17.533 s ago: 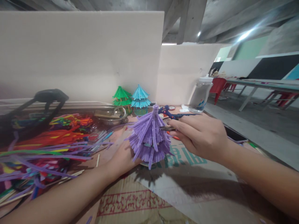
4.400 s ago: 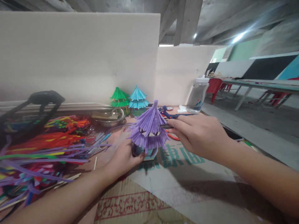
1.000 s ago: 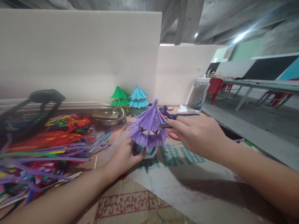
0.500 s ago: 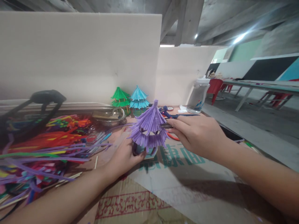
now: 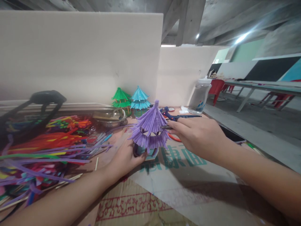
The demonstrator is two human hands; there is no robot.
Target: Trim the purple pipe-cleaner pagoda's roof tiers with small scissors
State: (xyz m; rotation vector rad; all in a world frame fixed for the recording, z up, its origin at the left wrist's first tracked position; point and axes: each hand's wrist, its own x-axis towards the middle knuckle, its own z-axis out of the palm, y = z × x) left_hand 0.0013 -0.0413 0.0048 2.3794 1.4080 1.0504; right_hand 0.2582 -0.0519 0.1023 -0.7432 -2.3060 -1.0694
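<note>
A small two-tier pavilion of purple pipe cleaners (image 5: 154, 122) stands in front of me, a pointed tip on top and a pale blue-grey base below. My left hand (image 5: 127, 157) is closed round the left side of that base, thumb across the front. My right hand (image 5: 197, 131) is at the upper roof's right side, fingers pinched on a thin dark metal tool (image 5: 166, 127) whose tip reaches the purple strips; its exact kind is mostly hidden. Just below those fingers shows a red curved handle or ring (image 5: 174, 138). Behind lies a blue glue gun (image 5: 169, 113).
Green (image 5: 120, 99) and light-blue pavilions (image 5: 139, 99) stand by the white partition (image 5: 80, 56). Loose colourful pipe cleaners (image 5: 44, 141) spread at left, near a metal bowl (image 5: 109, 121). A clear water bottle (image 5: 199, 97) stands at back right, a dark flat device (image 5: 231, 134) beside my right wrist.
</note>
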